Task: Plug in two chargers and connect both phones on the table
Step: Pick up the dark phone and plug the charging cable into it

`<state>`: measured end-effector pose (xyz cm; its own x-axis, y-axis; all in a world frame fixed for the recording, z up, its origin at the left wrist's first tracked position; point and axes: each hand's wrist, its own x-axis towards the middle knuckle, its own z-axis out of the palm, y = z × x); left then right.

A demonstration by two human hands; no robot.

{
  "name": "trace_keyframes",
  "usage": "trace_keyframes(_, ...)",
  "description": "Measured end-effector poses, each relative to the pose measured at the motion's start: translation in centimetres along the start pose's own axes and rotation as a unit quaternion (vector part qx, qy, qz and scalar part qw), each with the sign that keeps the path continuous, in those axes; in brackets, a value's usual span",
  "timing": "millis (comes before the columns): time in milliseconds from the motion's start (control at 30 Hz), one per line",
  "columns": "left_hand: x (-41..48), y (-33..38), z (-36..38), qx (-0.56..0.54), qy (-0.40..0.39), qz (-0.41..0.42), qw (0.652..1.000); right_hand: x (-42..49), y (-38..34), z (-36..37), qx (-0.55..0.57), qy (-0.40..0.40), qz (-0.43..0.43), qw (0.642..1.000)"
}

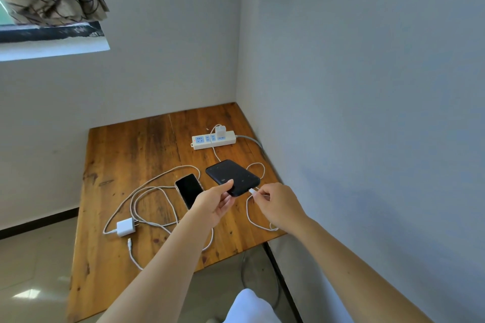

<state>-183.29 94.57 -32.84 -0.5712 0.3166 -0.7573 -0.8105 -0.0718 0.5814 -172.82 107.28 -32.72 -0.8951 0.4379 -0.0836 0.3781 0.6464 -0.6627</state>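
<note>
My left hand [214, 203] grips the near end of a black phone [231, 174], lifted slightly above the wooden table [126, 149]. My right hand [278, 204] pinches the white cable plug [253, 191] at the phone's near corner port. That cable runs from a white charger [220, 130] seated in the white power strip [213, 140] at the back. A second phone [187, 189] with a dark screen lies flat left of my left hand. A second white charger [126, 227] lies loose on the table with its cable [147, 191] looped around.
The table sits in a room corner, with walls close behind and on the right. The loose cable's free plug [129, 243] lies near the front. The strip's grey cord [252, 140] runs off the right edge. A curtained window [49, 8] is upper left.
</note>
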Motion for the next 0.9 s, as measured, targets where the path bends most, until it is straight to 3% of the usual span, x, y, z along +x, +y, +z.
trace_keyframes(267,-0.1,0.3,1.2,0.035,0.016,0.019,0.999,0.8,0.3,0.0,-0.039,0.033,-0.022,0.998)
trace_keyframes(900,0.3,1.1,1.6,0.099,0.025,0.040,0.994,0.9,0.6,0.0,0.026,0.022,-0.003,0.999)
